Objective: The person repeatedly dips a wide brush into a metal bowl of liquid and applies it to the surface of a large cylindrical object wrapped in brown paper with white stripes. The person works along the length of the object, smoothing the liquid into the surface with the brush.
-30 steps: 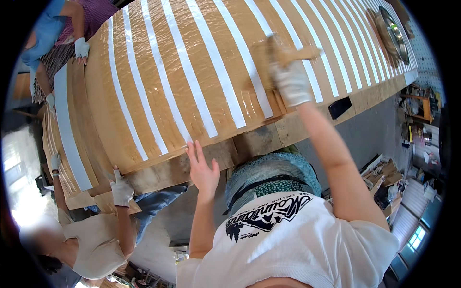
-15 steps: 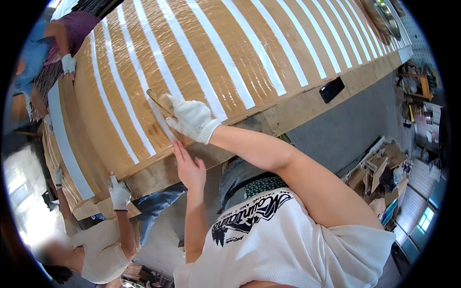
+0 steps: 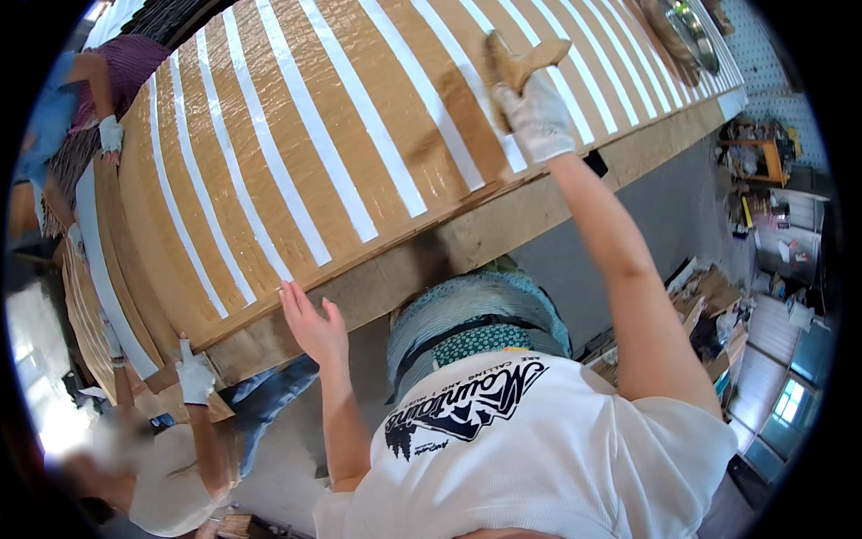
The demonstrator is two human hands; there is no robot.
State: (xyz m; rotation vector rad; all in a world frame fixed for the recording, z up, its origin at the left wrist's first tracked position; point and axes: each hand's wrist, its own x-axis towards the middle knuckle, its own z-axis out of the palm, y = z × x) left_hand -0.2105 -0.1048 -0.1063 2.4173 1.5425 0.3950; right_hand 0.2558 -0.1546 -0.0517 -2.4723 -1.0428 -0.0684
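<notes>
A gloved right hand of mine grips a brush with a pale wooden handle, raised over the table; its shadow falls on the surface below. Beneath it spreads a wet, shiny brown sheet crossed by parallel white strips. My bare left hand is open, its fingertips at the sheet's near edge by the lower end of one white strip.
The table's wooden edge runs along my front. A metal bowl stands at the far right. Co-workers' gloved hands rest around the left end, near a grey-white border strip. A dark phone lies partly hidden behind my right wrist.
My right hand has lifted the brush off the strip by my left hand and swung it to the right and away. My left hand stays near the edge, at the strip's end.
</notes>
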